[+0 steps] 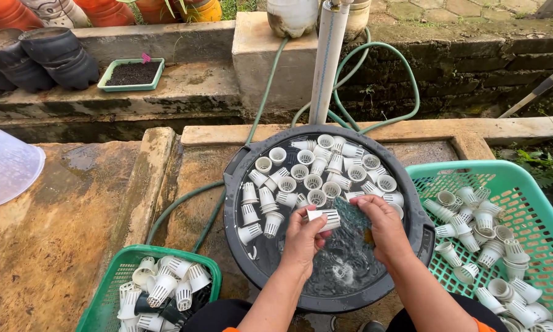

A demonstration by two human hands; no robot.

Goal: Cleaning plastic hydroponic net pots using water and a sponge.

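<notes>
Left fingers: your left hand (302,238) is closed around 1 small white slotted net cup (324,219), held on its side above the water so its open slots face the other hand.
Right fingers: your right hand (382,222) pinches a dark green scouring pad (352,216) against the cup's end; the 2 hands meet over the middle of the tub so drips fall back into it.
Tub: the round dark grey tub (239,184) sits directly in front of you, part filled with water, with many more white cups floating toward its far side, within reach of either hand.
Right basket: a teal mesh basket (534,184) touches the tub's right rim and holds loose white cups; its open mesh would let water drain.
Left basket: a green basket (113,273) near your left knee holds more cups, some on dark ones.
Hose: a green hose (184,203) runs under the tub from the wall behind.
</notes>
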